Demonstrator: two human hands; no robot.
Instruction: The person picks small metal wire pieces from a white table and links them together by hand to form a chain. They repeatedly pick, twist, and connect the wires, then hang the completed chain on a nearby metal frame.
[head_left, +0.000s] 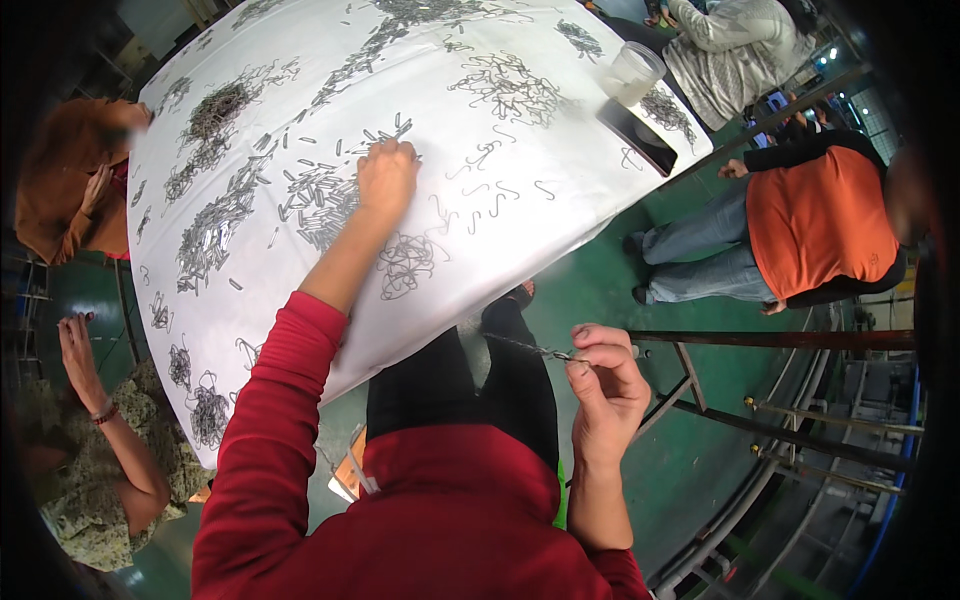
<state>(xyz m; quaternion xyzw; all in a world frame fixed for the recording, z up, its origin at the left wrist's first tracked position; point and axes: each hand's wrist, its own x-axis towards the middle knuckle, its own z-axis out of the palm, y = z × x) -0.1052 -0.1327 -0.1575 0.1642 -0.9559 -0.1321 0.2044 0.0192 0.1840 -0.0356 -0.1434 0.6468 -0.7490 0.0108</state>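
My left hand [388, 180] reaches onto the white-covered table, its fingers bent down and pressed together at a pile of small grey metal clips [325, 205]. What its fingertips hold, if anything, is hidden. In front of my body, off the table's edge, my right hand [610, 385] pinches one end of a thin, chain-like metal strand [545, 351] between thumb and fingers. The strand stretches out to the left and blurs at its far end. Bent wire hooks [407, 265] lie in a tangle below my left hand, and loose S-shaped hooks [497, 205] are scattered to its right.
More heaps of hooks [510, 88] and clips [208, 240] spread across the tablecloth [400, 335]. A phone [637, 137] and a clear plastic cup [633, 73] stand at the right corner. Other people sit around the table; one in orange [820, 215] stands right. Metal rails [770, 340] run behind.
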